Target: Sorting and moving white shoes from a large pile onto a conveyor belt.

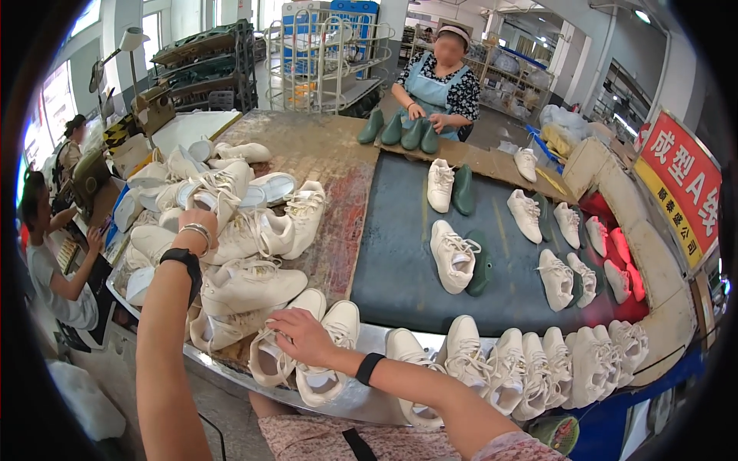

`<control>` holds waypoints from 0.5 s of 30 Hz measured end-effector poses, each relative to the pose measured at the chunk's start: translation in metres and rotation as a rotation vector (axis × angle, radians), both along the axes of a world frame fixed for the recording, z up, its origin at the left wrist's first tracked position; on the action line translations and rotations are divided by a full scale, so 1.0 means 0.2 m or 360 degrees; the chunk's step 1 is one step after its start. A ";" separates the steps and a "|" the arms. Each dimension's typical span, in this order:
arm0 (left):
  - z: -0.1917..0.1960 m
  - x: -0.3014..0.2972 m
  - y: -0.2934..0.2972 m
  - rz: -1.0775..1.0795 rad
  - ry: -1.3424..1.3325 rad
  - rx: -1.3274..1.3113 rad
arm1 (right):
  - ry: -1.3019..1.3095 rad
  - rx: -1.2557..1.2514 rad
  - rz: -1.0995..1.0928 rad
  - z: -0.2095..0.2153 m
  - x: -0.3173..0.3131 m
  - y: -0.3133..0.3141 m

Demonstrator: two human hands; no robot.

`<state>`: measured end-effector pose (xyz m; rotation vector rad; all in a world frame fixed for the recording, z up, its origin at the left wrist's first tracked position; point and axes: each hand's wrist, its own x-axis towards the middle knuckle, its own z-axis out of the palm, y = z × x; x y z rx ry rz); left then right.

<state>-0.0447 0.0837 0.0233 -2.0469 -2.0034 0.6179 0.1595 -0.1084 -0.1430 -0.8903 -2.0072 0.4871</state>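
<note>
Your left hand [197,220] reaches into the pile of pale shoes [254,288] on the left of the desk [307,142]; its fingers are partly hidden, so you cannot tell whether they grip. Your right hand [304,336] bends its fingers over the opening of a pale lace-up shoe [270,369] at the desk's near edge; you cannot tell whether they pinch it. A second shoe [338,326] stands just beside that one, and heaped shoes crowd your left wrist. To your right, a row of shoes [469,353] lines the near edge, in front of a dark belt [400,253] bearing pale shoes beside green lasts [463,190]. Across from you, a co-worker in a light blue apron [438,86] handles more green lasts [411,137]. At far right stands a red-and-yellow sign [680,184] with large characters; any marks on the shoes are too small to read.
</note>
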 end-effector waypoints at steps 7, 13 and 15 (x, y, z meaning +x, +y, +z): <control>0.01 0.01 -0.01 -0.0016 0.0009 0.0060 | -0.0012 0.0005 0.0007 0.00 0.01 0.01; -0.02 -0.01 0.00 -0.0039 -0.0011 0.0057 | -0.0051 -0.0013 -0.0008 0.00 0.00 0.01; -0.02 -0.02 -0.01 -0.0035 -0.0007 0.0060 | -0.0043 -0.0049 0.0010 0.00 -0.01 0.00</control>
